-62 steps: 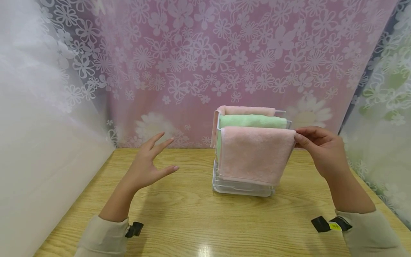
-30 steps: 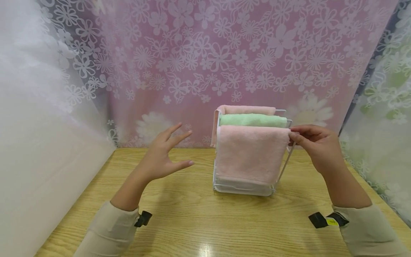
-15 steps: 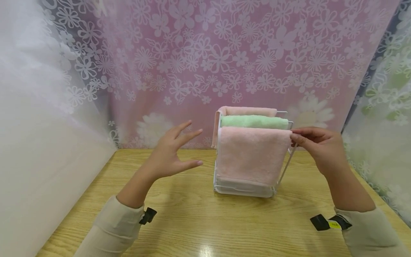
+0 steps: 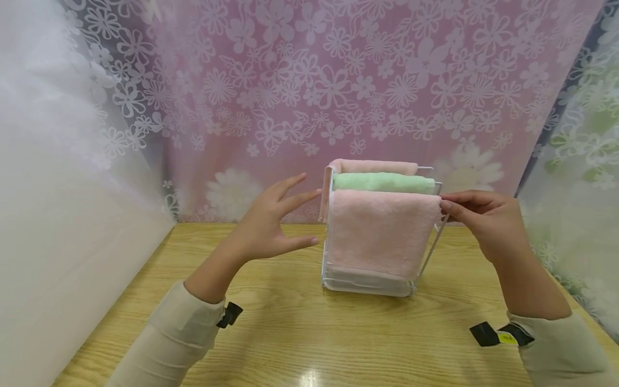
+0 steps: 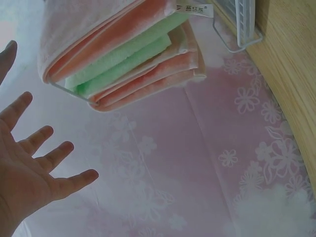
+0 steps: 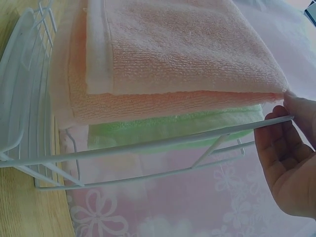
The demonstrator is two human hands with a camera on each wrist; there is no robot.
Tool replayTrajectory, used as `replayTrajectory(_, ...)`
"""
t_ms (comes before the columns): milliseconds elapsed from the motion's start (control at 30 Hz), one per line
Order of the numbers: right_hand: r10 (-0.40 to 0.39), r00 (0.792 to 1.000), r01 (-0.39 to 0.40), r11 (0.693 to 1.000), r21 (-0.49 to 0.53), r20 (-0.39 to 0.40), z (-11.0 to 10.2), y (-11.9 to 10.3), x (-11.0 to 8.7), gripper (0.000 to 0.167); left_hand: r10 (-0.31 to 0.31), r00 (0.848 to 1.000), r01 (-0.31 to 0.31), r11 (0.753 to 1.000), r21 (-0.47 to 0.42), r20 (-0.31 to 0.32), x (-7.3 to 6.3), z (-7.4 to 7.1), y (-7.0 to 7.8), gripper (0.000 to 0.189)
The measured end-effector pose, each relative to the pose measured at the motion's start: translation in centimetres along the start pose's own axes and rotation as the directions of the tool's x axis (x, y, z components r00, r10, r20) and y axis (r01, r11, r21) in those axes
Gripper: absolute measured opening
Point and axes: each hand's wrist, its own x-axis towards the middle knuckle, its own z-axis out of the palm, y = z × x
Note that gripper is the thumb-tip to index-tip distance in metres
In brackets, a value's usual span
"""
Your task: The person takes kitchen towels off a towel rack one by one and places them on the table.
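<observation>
A white wire rack [image 4: 430, 252] stands on the table with folded towels over its bars. The front pink towel [image 4: 382, 234] hangs over the nearest bar. My right hand [image 4: 495, 228] pinches its upper right corner between thumb and fingers, right at the end of that bar. Behind it hang a green towel [image 4: 384, 181] and another pink towel [image 4: 374, 166]. Close to the rack's left side, my left hand [image 4: 261, 226] is held up with its fingers spread and nothing in it. The left wrist view shows these spread fingers [image 5: 54, 158] below the towels' folded edges.
A shallow pale tray [image 4: 367, 287] forms the rack's base. Wood-grain table [image 4: 300, 333] surrounds it. Behind hangs a pink flowered curtain [image 4: 290, 107], with a white sheet [image 4: 72, 188] at the left and a green-patterned one [image 4: 580, 188] at the right.
The front pink towel has shifted left along its bar, baring the rack's right upright, with the right hand still at its corner. My left hand has moved right and slightly up toward the rack.
</observation>
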Motion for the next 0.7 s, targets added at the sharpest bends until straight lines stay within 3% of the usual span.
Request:
replayTrajectory(467,0.027,1.000,-0.027,1.000,-0.005,-0.001,0.0,-0.1,0.2,0.009,0.103,0.994,-0.104,0.993,-0.052,-0.028,2.6,1.0,1.1,0.064)
replayTrajectory(700,0.023,1.000,-0.023,1.000,0.012,0.008,0.1,0.0,0.2,0.011,0.143,0.988,-0.145,0.989,-0.032,-0.058,3.8,1.5,1.5,0.054)
